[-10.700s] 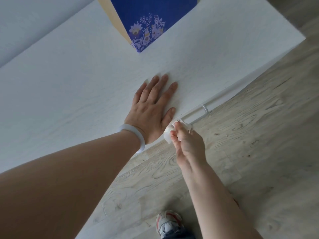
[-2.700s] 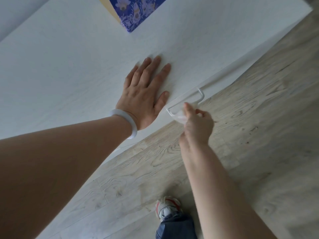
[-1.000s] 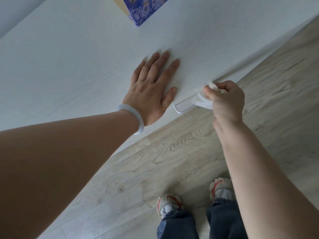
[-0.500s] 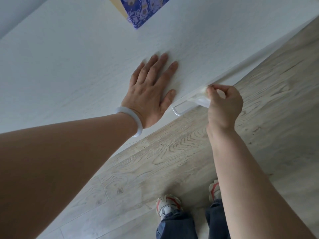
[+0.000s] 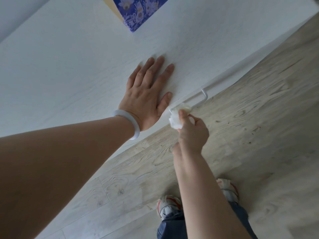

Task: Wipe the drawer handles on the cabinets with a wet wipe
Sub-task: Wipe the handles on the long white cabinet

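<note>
I look steeply down on a white cabinet top. My left hand lies flat on it with fingers spread, a pale bangle on the wrist. Just below the top's front edge a thin white drawer handle juts out. My right hand pinches a crumpled white wet wipe against the handle's left end. The wipe covers that end; the right end and its bend are bare. The drawer front itself is hidden under the top's edge.
A blue box with a floral print stands on the cabinet top at the back. Pale wood-grain flooring runs along the cabinet. My two shoes stand on it close below the handle.
My right hand has slid the wipe from the handle's right part to its left end, baring the right end. My left hand has stayed flat on the top.
</note>
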The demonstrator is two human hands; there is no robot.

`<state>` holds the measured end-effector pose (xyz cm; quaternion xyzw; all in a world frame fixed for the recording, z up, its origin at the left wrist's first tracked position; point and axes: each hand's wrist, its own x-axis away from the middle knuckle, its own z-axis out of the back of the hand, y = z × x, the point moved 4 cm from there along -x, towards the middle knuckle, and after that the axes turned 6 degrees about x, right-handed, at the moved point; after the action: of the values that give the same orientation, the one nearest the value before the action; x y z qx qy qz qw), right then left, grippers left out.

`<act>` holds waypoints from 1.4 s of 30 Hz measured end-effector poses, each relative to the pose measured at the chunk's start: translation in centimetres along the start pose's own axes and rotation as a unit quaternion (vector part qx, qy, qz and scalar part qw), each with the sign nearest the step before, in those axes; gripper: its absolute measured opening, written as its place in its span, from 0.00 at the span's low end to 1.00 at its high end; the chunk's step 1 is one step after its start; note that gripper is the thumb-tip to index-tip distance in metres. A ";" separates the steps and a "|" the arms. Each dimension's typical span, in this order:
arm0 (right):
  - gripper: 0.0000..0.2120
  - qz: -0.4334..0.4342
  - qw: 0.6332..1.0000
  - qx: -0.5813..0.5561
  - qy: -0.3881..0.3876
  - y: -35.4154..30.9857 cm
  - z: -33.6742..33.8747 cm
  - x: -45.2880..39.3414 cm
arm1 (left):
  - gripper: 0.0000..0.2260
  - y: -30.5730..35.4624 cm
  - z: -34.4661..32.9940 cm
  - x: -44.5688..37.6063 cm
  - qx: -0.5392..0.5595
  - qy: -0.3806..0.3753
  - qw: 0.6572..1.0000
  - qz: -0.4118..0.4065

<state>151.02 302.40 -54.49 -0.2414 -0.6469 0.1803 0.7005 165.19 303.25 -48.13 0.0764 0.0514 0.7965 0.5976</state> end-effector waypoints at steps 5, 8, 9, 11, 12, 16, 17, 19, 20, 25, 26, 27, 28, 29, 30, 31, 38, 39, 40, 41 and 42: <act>0.07 -0.024 0.997 -0.015 -0.068 -1.4 0.6 -0.8 | 0.26 0.1 0.0 0.0 0.002 -0.003 1.000 0.001; 0.06 0.007 0.997 -0.063 -0.048 -2.9 1.2 -2.1 | 0.26 0.0 0.0 0.0 0.000 -0.003 1.000 0.003; 0.06 0.003 0.997 -0.066 -0.048 -2.6 1.0 -2.0 | 0.26 0.0 0.0 0.0 -0.001 -0.002 1.000 0.003; 0.05 -0.025 0.995 -0.062 -0.073 -1.0 0.5 -1.1 | 0.26 0.0 0.0 0.1 -0.002 -0.002 1.000 0.004; 0.04 -0.046 0.992 -0.066 -0.102 -0.1 0.1 -0.6 | 0.26 0.0 0.0 0.1 -0.002 -0.002 1.000 0.004; 0.09 -0.071 0.942 -0.113 -0.308 0.4 -0.4 -1.3 | 0.26 0.1 0.0 0.0 -0.002 -0.002 1.000 0.002; 0.12 -0.066 0.927 -0.125 -0.348 -0.1 -0.3 -2.0 | 0.26 0.0 0.0 0.0 -0.003 -0.002 1.000 0.001; 0.18 -0.064 0.903 -0.133 -0.403 -0.9 -0.6 -3.1 | 0.26 0.0 0.0 0.0 -0.003 0.001 1.000 -0.002; 0.19 -0.062 0.900 -0.118 -0.416 -1.0 -0.7 -3.3 | 0.26 0.0 0.0 0.0 -0.002 0.002 1.000 -0.003; 0.23 -0.046 0.918 -0.067 -0.388 -0.6 -0.5 -3.9 | 0.26 -0.1 -0.1 0.0 -0.004 -0.001 1.000 -0.001; 0.22 -0.053 0.917 -0.079 -0.388 -0.6 -0.3 -4.0 | 0.26 -0.1 -0.1 0.0 -0.005 -0.001 1.000 -0.001; 0.20 -0.060 0.912 -0.094 -0.394 -0.8 -0.1 -4.1 | 0.26 0.0 -0.1 0.0 -0.005 -0.001 1.000 -0.001; 0.17 -0.065 0.908 -0.110 -0.400 -0.9 0.0 -4.1 | 0.26 0.0 -0.1 0.0 -0.005 -0.002 1.000 -0.002; 0.15 -0.066 0.904 -0.121 -0.404 -1.2 0.1 -4.0 | 0.26 0.0 -0.1 0.0 -0.006 -0.002 1.000 -0.003; 0.13 -0.069 0.904 -0.128 -0.403 -1.2 0.1 -4.1 | 0.26 0.0 -0.1 0.0 -0.006 -0.002 1.000 -0.003; 0.11 -0.073 0.905 -0.128 -0.400 -1.2 0.1 -4.0 | 0.26 -0.1 -0.1 0.0 -0.005 -0.002 1.000 -0.003; 0.16 -0.122 0.908 -0.040 -0.400 -0.3 0.7 -3.6 | 0.26 0.0 -0.1 0.0 -0.001 -0.004 1.000 0.000; 0.17 -0.107 0.908 -0.052 -0.401 -0.8 0.7 -3.7 | 0.26 0.0 -0.1 0.0 -0.001 -0.004 1.000 0.000; 0.18 -0.091 0.911 -0.058 -0.399 -1.3 0.7 -3.9 | 0.26 0.0 -0.1 0.0 -0.001 -0.004 1.000 0.000; 0.20 -0.080 0.914 -0.061 -0.392 -1.6 0.6 -4.0 | 0.26 0.0 -0.1 0.0 -0.001 -0.005 1.000 0.000; 0.21 -0.073 0.917 -0.066 -0.386 -1.7 0.6 -4.1 | 0.26 0.0 -0.1 0.0 0.000 -0.005 1.000 0.001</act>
<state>149.95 298.75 -56.88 -0.1503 -0.8932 0.1647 0.3905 165.19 303.25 -48.20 0.0801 0.0485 0.7965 0.5974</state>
